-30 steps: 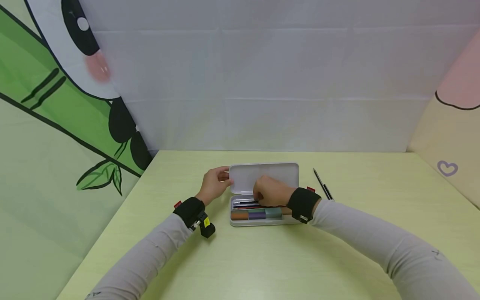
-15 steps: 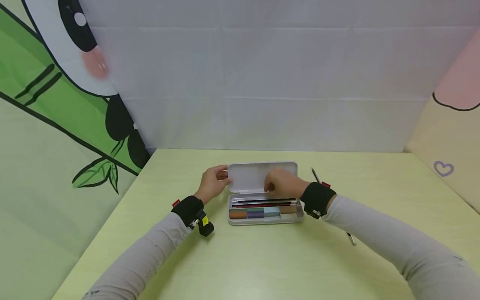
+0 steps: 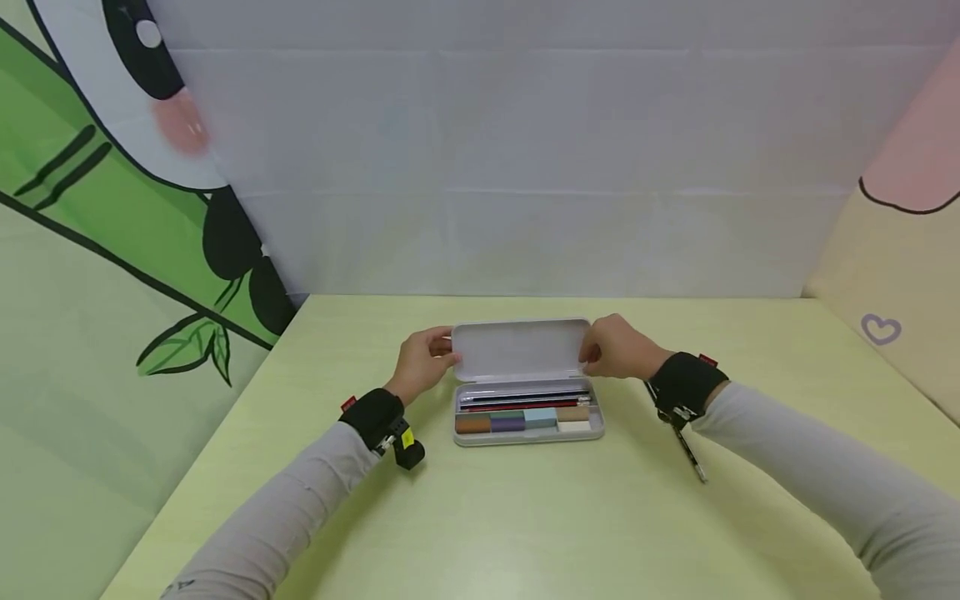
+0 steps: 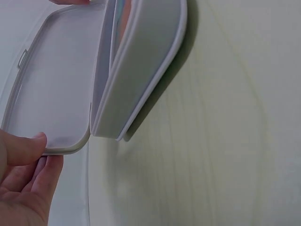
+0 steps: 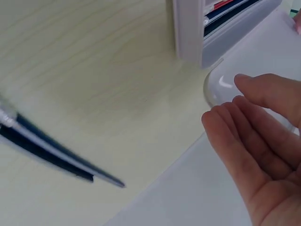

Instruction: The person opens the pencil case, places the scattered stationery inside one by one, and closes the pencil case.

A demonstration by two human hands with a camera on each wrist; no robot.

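Both hands on the lid [image 3: 519,350]: left hand [image 3: 425,360] pinches it, right hand [image 3: 617,348] touches, fingers loose; case [image 3: 527,414] filled, unclosed.

Light is soft, even and fairly bright, with no hard glare in the head view; the surface [image 3: 525,517] carries only faint shadows just beside the pencil case [image 3: 525,392] and under the sleeves. The head view bends at its edges, where the backdrop's lines curve. In the left wrist view the case throws a soft dark shadow to its right. In the right wrist view the pen [image 5: 42,150] is smeared with blur, the near fingers [image 5: 249,141] soft.
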